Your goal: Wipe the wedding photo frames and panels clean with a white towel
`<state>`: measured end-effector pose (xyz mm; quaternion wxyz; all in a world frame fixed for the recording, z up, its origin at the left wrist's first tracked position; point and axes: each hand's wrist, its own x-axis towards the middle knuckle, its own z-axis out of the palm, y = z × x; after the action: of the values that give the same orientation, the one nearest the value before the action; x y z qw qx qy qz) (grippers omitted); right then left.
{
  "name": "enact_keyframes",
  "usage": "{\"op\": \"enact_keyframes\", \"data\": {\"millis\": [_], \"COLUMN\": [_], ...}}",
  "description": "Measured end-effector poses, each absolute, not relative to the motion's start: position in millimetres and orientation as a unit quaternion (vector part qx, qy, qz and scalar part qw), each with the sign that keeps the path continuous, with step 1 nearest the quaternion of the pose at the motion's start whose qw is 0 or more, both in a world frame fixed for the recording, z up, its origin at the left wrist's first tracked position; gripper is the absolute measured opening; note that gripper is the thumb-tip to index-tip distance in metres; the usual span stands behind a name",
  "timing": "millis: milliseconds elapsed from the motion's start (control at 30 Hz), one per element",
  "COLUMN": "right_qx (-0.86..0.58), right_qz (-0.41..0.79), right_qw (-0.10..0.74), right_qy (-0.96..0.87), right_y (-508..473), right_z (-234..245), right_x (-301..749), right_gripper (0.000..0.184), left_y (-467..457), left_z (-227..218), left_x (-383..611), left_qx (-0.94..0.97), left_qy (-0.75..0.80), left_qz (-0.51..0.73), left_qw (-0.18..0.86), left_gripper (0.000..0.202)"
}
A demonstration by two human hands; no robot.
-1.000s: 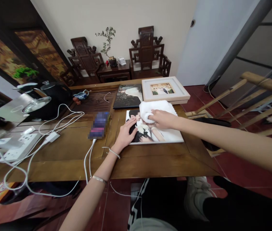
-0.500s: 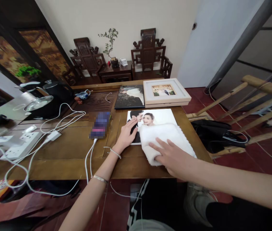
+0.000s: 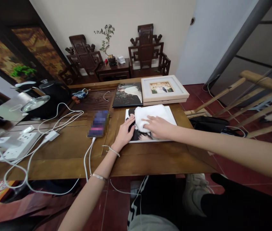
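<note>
A white photo panel or album with a couple's portrait lies flat on the wooden table. Along its left edge rests my left hand, fingers stretched out flat and touching the cover. My right hand presses a folded white fluffy cloth onto the upper middle of the cover, with its fingers on the cloth. Most of the portrait is hidden under the cloth and my hands. Just behind it lie a dark photo album and a pale wooden picture frame, side by side.
A phone with a charging cable lies left of my left hand. Further left are a power strip, tangled white cables, a glass-lidded pot and a kettle. A wooden chair stands at the right.
My right hand has moved the cloth up and to the left across the cover, uncovering its lower right part. The left hand stays at the left edge. The view has shifted slightly.
</note>
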<state>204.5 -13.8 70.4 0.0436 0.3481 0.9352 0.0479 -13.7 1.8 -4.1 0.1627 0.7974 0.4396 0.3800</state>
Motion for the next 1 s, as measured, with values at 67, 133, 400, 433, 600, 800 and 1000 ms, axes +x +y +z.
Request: {"op": "enact_keyframes", "data": {"millis": [67, 133, 400, 433, 600, 800, 1000], "right_qx": [0.367, 0.385, 0.26, 0.249, 0.232, 0.31, 0.428], "right_qz": [0.049, 0.049, 0.049, 0.051, 0.023, 0.007, -0.015], "right_qw": [0.041, 0.051, 0.081, 0.084, 0.093, 0.059, 0.064], "right_qy": [0.928, 0.92, 0.961, 0.963, 0.968, 0.949, 0.902], "right_y": [1, 9, -28, -38, -89, -85, -24], "right_z": [71, 72, 77, 79, 86, 88, 94], "right_x": [199, 191, 164, 164, 177, 211, 222], "right_gripper": [0.049, 0.054, 0.041, 0.04, 0.031, 0.035, 0.033], "left_y": [0, -3, -10, -10, -8, -9, -5], "left_z": [-2, 1, 9, 8, 6, 5, 2], "left_x": [-13, -13, -14, -15, -12, -7, -8], "left_qx": [0.793, 0.778, 0.706, 0.702, 0.722, 0.78, 0.781], "left_qy": [0.439, 0.441, 0.442, 0.448, 0.452, 0.456, 0.467], "left_qz": [0.391, 0.417, 0.525, 0.527, 0.498, 0.399, 0.39], "left_qw": [0.162, 0.162, 0.175, 0.171, 0.161, 0.158, 0.14], "left_gripper": [0.04, 0.04, 0.058, 0.059, 0.058, 0.042, 0.032]}}
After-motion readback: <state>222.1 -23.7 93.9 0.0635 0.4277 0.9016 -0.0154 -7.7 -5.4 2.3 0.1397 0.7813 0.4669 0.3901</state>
